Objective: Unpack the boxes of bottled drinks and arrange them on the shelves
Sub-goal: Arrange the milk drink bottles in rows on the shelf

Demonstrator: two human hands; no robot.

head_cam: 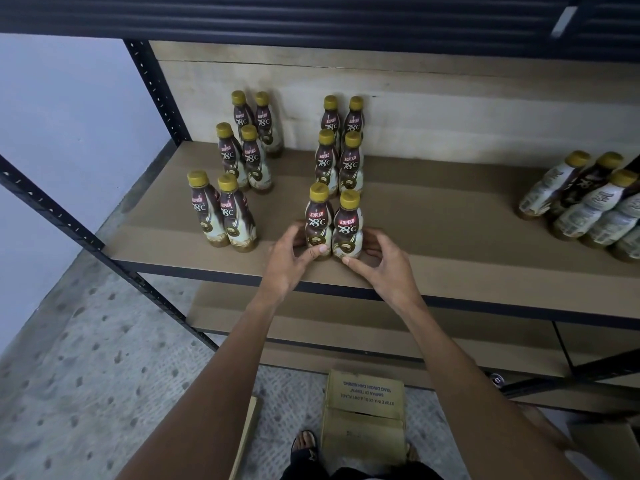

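L front bottle (318, 221) and R front bottle (348, 226) (Kopiko 78°C, gold caps) are seen upright on shelf board (467, 268). They touch side by side nr its front edge, in line w/ centre column (337, 147) behind.

L hand (292, 252) is curled round base of L front bottle: thumb on label front, fingers wrapped behind. R hand (382, 259) is likewise curled at base of R front bottle, thumb tip on its lower front; contact of far fingers is partly hidden.

Key relation: long axes vertical, each bottle directly ahead of its own hand, held low, well below caps.

Judged: pair is being squared up w/ rank behind; release est. next. Risk noted: low hold on tall bottles, so tipping if nudged.

Carton (363, 420) lies on floor (86, 341) below shelf.
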